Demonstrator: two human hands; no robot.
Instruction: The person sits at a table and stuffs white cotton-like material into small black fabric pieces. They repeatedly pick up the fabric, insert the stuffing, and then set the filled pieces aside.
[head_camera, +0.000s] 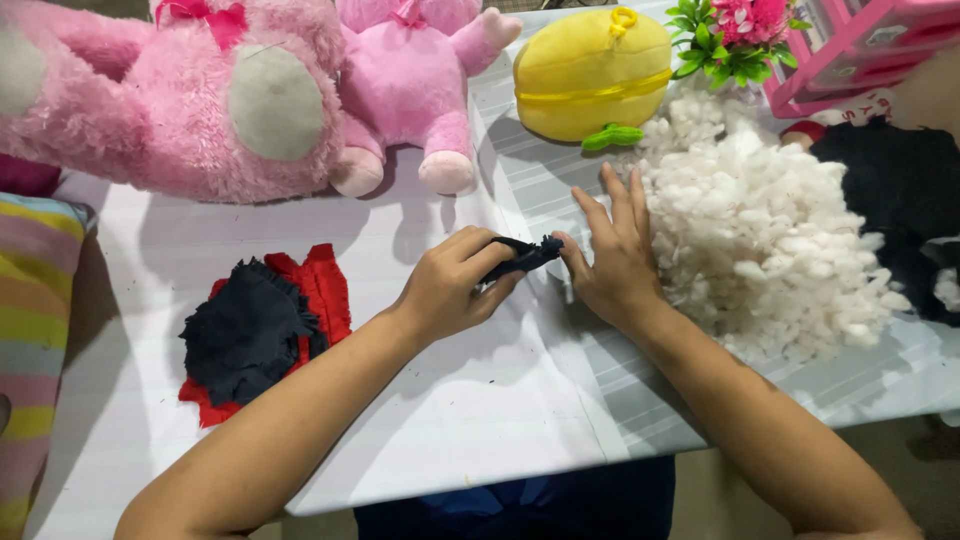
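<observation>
Dark navy fabric, a small rolled piece (524, 257), sits in the middle of the bench (470, 420), between my two hands. My left hand (455, 285) has a clenched grip around its left end, thumb and fingers pressed on the cloth. My right hand (612, 255) touches the frayed right end with the thumb; the other fingers are spread flat and released, and they rest at the left edge of the white stuffing pile (770, 250). I cannot tell if the thumb pinches the cloth or only touches it.

At the left, near the bench edge, lies a stack of fabric pieces (262, 330), navy ones on top of red ones, well apart from the hands. Far left are a large pink plush toy (190, 100) and a smaller pink plush toy (410, 90) beside it. Far in the middle stands a yellow round cushion (592, 75) with a small green piece just near it. A pot of artificial flowers (730, 30) stands behind the stuffing, and a black fabric (900, 190) lies at the right. A striped cloth (35, 340) is at the far left border.
</observation>
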